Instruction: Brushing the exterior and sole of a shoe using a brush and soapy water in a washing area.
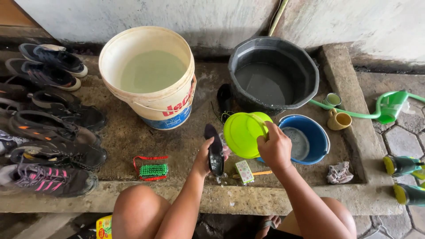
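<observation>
I see my left hand [204,160] closed around a black shoe insole [215,152], holding it upright over the front edge of the wet concrete counter [133,132]. My right hand [275,149] is closed on the rim of a lime green scoop bowl [242,134], tipped on its side right next to the insole. Behind the bowl sits a blue basin [316,135] with a little water in it. Farther back are a big cream bucket [150,73] full of water and a black tub [272,73]. A green scrub brush [153,170] lies on the counter to my left, well apart from my hands, and a small brush with an orange handle [246,172] lies just below the insole. A row of dark shoes [48,128] waits on the far left. I think the insole could slip, because it looks wet and my left hand only holds its lower part; it could drop off the edge. I think water from the tipped bowl could also splash onto my knees, since they are so close to the counter. The bowl might bump the insole too.
</observation>
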